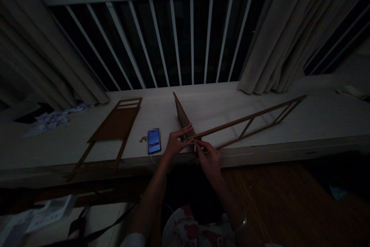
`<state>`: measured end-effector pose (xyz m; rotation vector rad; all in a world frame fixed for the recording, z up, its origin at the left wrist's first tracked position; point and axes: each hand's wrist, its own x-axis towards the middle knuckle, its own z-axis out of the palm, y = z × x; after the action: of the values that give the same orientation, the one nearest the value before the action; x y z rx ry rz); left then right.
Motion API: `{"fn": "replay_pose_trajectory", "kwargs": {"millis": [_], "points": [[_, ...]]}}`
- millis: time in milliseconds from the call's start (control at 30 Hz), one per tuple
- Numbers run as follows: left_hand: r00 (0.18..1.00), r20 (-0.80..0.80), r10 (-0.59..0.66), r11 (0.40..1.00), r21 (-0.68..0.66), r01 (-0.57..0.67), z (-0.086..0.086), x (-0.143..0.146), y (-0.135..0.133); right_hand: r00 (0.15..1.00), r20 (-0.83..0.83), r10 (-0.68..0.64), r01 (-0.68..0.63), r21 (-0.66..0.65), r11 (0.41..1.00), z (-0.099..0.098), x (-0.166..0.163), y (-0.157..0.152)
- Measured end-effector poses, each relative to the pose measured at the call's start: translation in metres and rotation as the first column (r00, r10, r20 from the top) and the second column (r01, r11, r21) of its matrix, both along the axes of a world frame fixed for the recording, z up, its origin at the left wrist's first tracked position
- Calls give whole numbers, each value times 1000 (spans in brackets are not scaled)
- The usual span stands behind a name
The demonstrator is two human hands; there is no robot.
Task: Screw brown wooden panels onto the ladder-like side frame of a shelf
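Your right hand's [210,160] fingers pinch a small pale rod [195,146] at the wooden frame's [224,125] corner; whether your left hand [175,143] grips there, I cannot tell. That corner sits at the ledge's [214,106] front edge, probably for reach. The phone [154,141] (cord [153,159] trailing) crowds your left forearm; a folded chair [115,123] lies farther left.

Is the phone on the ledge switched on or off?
On: the phone screen glows blue, brighter than the dim white ledge around it.
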<state>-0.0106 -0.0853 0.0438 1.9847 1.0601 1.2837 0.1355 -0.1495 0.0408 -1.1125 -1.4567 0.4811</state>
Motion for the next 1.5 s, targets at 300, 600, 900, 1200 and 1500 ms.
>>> {"fn": "replay_pose_trajectory", "kwargs": {"millis": [300,600,900,1200,1500], "points": [[1000,-8,-3,1000,9,3,1,0,0,997,-79,16,-13,32,999,7,-1,1],[1000,0,10,1000,11,-10,0,2,0,978,-207,14,-17,-14,1000,7,0,5],[1000,-8,18,1000,2,-18,1,3,-1,924,-382,-31,-34,-164,986,0,3,9],[1000,-17,17,1000,-7,-17,3,3,-1,950,-306,-61,19,-139,990,-4,2,7],[1000,-24,13,1000,-4,-13,4,3,-2,964,-258,-59,30,-112,993,-7,4,4]]}}
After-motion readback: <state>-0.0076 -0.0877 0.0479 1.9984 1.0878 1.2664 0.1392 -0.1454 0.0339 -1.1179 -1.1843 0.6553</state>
